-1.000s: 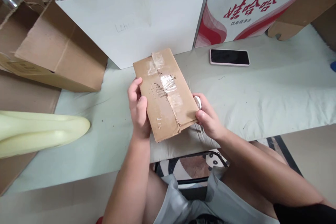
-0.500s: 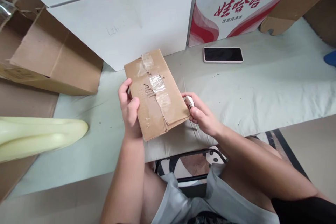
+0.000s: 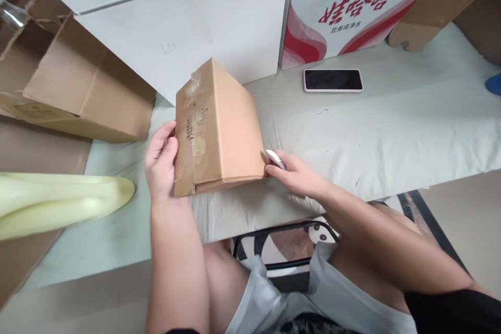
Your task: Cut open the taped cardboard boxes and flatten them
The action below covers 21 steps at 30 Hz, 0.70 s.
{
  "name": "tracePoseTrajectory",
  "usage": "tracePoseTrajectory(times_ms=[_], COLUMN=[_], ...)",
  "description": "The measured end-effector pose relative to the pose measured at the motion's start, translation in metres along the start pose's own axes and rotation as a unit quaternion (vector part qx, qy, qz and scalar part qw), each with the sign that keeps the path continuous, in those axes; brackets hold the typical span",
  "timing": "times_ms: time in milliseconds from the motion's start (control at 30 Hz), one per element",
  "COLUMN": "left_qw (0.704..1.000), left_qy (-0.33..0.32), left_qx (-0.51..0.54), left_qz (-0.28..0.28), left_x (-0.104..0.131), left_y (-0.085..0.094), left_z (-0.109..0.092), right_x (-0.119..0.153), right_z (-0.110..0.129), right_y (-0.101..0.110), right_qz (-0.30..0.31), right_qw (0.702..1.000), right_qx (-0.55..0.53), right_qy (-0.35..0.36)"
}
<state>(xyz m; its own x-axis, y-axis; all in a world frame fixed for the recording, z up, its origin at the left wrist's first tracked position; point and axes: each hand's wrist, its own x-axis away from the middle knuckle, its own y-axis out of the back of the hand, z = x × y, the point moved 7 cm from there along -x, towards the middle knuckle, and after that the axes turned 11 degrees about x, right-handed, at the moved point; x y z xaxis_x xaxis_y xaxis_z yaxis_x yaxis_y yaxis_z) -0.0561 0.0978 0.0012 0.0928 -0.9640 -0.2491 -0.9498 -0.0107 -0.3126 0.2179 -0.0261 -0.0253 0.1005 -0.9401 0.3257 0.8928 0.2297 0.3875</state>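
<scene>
A taped brown cardboard box (image 3: 237, 122) is tilted above the cloth-covered surface, its scuffed, taped face turned left and a plain side facing up. Along the left edge, my left hand (image 3: 161, 159) grips it with thumb and fingers. My right hand (image 3: 295, 172) is at the lower right corner, closed around a small, flat white object (image 3: 275, 158) with a rounded end. Its fingertips meet the box corner there; whether they also support it I cannot tell. The kind of white object is not clear.
Behind stand a large white box (image 3: 188, 36) and a red-and-white water carton (image 3: 344, 15). A phone (image 3: 333, 80) lies right of the box on the pale green cloth (image 3: 395, 130). An open cardboard box (image 3: 97, 88) and a pale yellow smooth object (image 3: 70, 201) are at left.
The cardboard box has turned so its taped face points left and a plain side shows. My left hand moved left with it; my right hand shifted slightly, still holding the white object.
</scene>
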Motion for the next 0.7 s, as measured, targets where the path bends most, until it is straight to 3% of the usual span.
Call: tracePoseTrajectory(times_ms=[100, 233, 367, 567, 700], left_qw=[0.999, 0.989, 0.979, 0.981, 0.984], left_qy=[0.036, 0.137, 0.200, 0.177, 0.149], left_qx=[-0.010, -0.013, -0.011, 0.081, 0.096], left_qz=[-0.012, -0.049, -0.048, 0.017, -0.026], left_x=[0.001, 0.007, 0.016, 0.024, 0.024], left_y=[0.002, 0.001, -0.008, -0.032, -0.032], left_z=[0.006, 0.027, 0.038, 0.024, 0.022], right_x=[0.001, 0.003, 0.007, 0.009, 0.011], right_z=[0.004, 0.008, 0.012, 0.018, 0.025], right_y=[-0.002, 0.010, 0.016, 0.019, 0.011], right_qz=[0.020, -0.037, -0.051, -0.028, 0.050], right_qw=[0.998, 0.990, 0.985, 0.974, 0.957], right_qx=[-0.061, -0.132, -0.148, -0.199, -0.251], right_qy=[0.018, 0.032, 0.068, 0.109, 0.135])
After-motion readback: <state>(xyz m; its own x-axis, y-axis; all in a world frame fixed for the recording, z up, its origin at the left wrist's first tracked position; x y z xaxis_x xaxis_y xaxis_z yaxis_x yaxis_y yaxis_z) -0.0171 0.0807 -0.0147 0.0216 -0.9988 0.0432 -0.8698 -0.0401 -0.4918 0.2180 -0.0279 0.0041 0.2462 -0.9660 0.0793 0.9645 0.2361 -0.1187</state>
